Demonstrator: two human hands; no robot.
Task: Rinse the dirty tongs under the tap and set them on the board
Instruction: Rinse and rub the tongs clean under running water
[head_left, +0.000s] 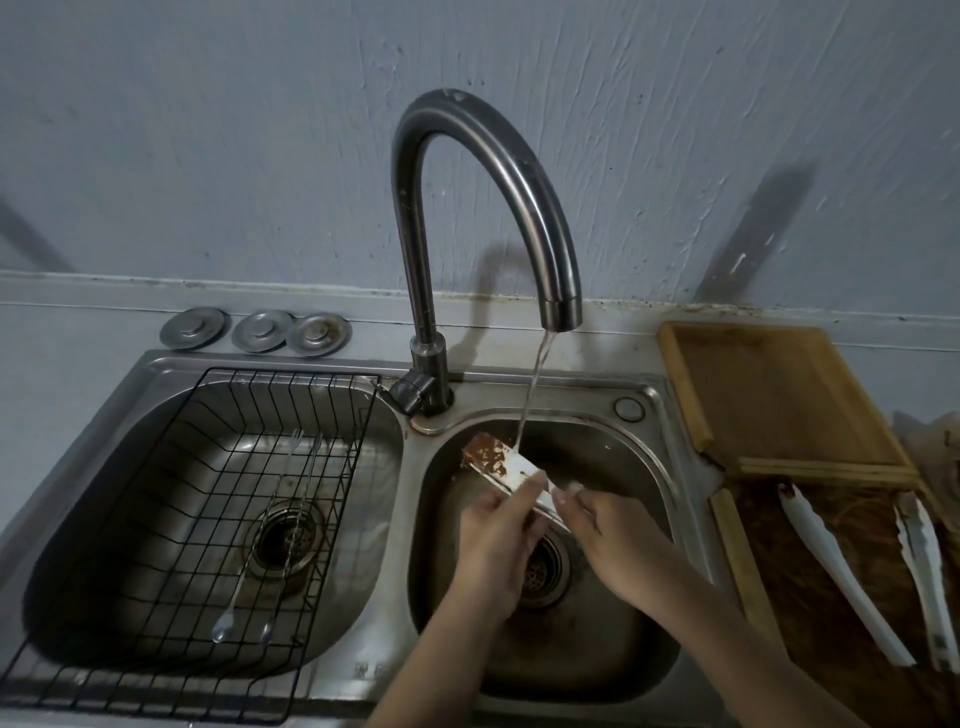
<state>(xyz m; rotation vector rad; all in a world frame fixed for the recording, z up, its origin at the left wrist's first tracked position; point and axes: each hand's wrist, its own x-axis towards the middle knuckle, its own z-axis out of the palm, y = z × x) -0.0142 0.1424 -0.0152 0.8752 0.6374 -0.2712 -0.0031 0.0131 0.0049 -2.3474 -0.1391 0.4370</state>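
Note:
Over the right sink basin (644, 457), both my hands hold a pair of white tongs (498, 460) whose tip is smeared with brown residue. My left hand (496, 540) grips the tongs from the left and my right hand (608, 535) pinches them from the right. Water runs from the curved steel tap (519, 171) and lands on the tongs just right of the dirty tip. The wooden board (779, 395) lies on the counter to the right of the sink.
Two more tongs (841, 577) lie on a darker stained board (810, 613) at the right, in front of the wooden board. A black wire rack (171, 519) with two long forks sits in the left basin. Three metal sink plugs (260, 330) rest behind it.

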